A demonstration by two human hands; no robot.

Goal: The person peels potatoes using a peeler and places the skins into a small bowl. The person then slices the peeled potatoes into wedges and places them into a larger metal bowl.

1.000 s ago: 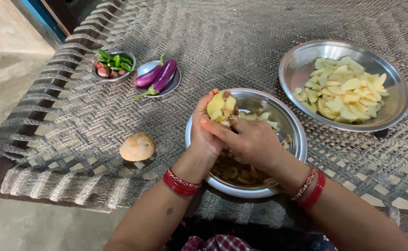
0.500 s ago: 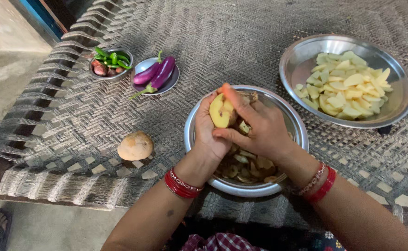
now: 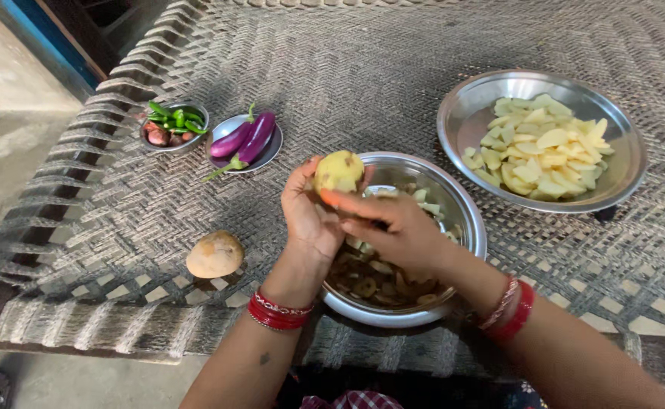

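My left hand (image 3: 309,220) holds a mostly peeled yellow potato (image 3: 338,170) over the near steel bowl (image 3: 470,220), which contains peels and scraps. My right hand (image 3: 393,231) grips an orange-handled peeler (image 3: 340,200) pressed against the potato's lower side. Red bangles sit on both wrists. An unpeeled brown potato (image 3: 213,254) lies on the woven cot surface to the left of my left arm.
A large steel plate (image 3: 461,113) at the right holds several pale potato slices. A small plate (image 3: 222,129) carries two purple aubergines (image 3: 245,138). A small bowl (image 3: 170,145) beside it holds green chillies and onions. The cot's woven edge (image 3: 82,326) drops to a concrete floor at left.
The potato has been turned in my left hand and raised slightly toward the bowl's left rim. My right hand has moved lower along it with the peeler.
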